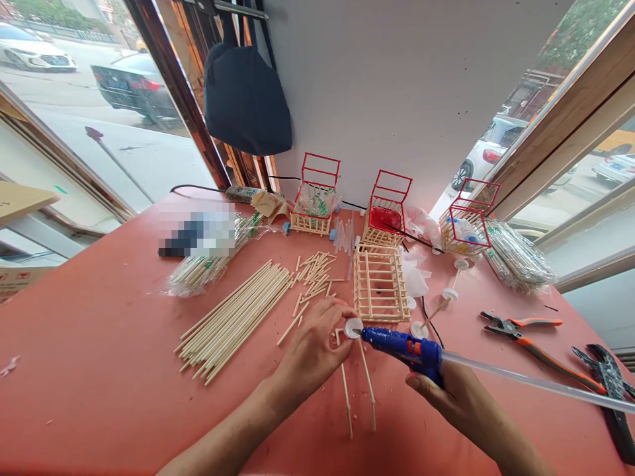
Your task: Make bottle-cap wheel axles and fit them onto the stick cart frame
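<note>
My left hand (313, 340) is closed on a small white round cap (353, 324), holding it by the edge with thumb and fingers. My right hand (459, 396) grips a blue hot glue gun (397, 344), its nozzle at the cap's face. From the gun's back runs a long clear glue stick (526, 379). Below my hands lies an open frame of thin wooden sticks (367, 383), its far end partly hidden by my left hand. Just beyond is a crate-like wooden stick basket (380, 284).
Loose long sticks (235, 320) and short cut pieces (315, 274) lie at left. Several baskets with red handles, one a red-lined basket (387, 218), stand at the back. Stick-and-cap axles (449, 295), orange-handled pliers (540, 344) and black pliers (608, 377) are at right.
</note>
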The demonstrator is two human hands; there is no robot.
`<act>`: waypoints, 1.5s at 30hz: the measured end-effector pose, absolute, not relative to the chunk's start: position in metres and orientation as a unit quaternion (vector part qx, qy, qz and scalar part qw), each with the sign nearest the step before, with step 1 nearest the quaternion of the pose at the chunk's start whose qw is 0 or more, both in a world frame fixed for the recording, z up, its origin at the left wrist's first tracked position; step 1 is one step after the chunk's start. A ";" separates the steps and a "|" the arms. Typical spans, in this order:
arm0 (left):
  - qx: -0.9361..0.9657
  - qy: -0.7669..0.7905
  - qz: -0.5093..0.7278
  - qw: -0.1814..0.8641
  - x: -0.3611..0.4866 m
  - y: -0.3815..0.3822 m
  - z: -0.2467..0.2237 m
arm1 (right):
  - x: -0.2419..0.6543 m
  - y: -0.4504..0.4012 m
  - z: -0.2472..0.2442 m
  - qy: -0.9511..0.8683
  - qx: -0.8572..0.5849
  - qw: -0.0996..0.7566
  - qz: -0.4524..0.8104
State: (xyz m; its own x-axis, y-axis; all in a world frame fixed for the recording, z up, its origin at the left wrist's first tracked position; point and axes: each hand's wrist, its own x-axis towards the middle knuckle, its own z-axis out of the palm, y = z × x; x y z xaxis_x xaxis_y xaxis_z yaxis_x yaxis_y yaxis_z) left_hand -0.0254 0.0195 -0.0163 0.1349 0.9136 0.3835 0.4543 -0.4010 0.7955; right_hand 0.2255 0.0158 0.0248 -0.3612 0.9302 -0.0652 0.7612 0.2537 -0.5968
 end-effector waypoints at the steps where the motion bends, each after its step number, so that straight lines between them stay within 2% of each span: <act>1: 0.707 0.483 0.447 0.259 -0.025 0.020 -0.017 | 0.225 0.016 0.025 -0.778 -0.542 0.152 0.277; 18: 0.710 0.479 0.444 0.262 -0.025 0.019 -0.017 | 0.231 0.013 0.021 -0.769 -0.551 0.141 0.291; 26: 0.708 0.481 0.446 0.261 -0.025 0.019 -0.017 | 0.229 0.017 0.028 -0.749 -0.544 0.131 0.355; 34: 0.707 0.482 0.444 0.265 -0.025 0.018 -0.015 | 0.227 0.016 0.029 -0.760 -0.544 0.116 0.336; 45: 0.711 0.477 0.442 0.267 -0.025 0.018 -0.015 | 0.230 0.015 0.022 -0.770 -0.547 0.137 0.299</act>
